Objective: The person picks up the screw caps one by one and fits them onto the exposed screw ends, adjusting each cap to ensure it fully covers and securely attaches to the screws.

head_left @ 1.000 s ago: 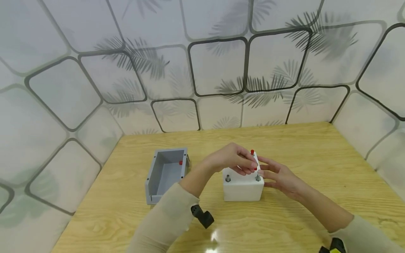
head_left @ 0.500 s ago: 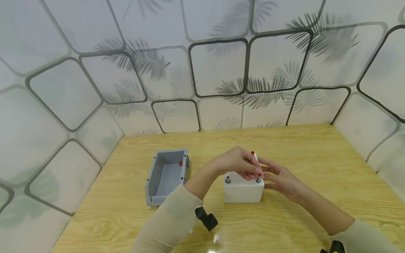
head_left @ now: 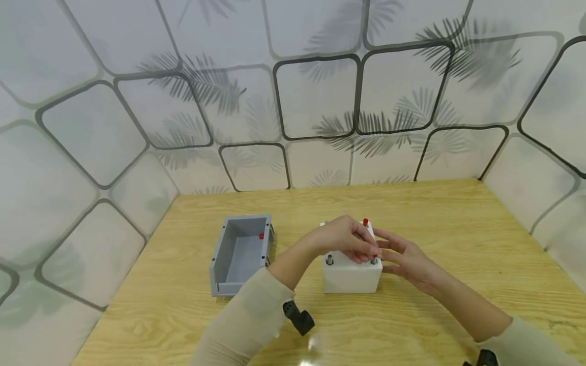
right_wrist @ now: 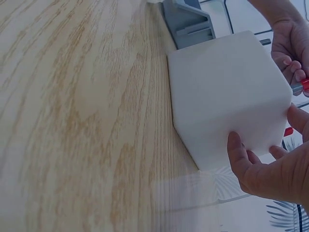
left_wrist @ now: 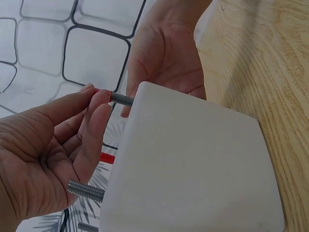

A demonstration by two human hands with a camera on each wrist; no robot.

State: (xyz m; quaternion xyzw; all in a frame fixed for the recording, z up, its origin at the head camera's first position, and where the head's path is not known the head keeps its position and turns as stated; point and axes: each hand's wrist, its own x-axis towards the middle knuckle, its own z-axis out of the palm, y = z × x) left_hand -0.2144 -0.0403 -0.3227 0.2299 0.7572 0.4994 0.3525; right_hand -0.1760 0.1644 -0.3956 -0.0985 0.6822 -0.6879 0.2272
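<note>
A white block (head_left: pixel 351 278) stands on the table with threaded metal studs rising from its top. At the near right stud (left_wrist: pixel 122 99), my left hand (head_left: pixel 345 239) pinches a small red cap (right_wrist: pixel 305 84) between thumb and fingertips, with the cap at the stud's end. My right hand (head_left: pixel 414 262) rests its spread fingers against the block's right side. Another red cap (head_left: pixel 365 222) sits at the far right corner. The near left stud (head_left: pixel 329 260) is bare, and one more stud (left_wrist: pixel 88 227) shows partly beyond it in the left wrist view.
Left of the block, a grey open bin (head_left: pixel 221 254) stands on the wooden table (head_left: pixel 137 315). One red cap (head_left: pixel 261 236) lies inside it. A patterned wall covering (head_left: pixel 316 96) rises behind and beside the table.
Over the last second my left hand has moved slightly right and toward me, bringing the red cap to the near right stud. My right hand keeps its place at the block.
</note>
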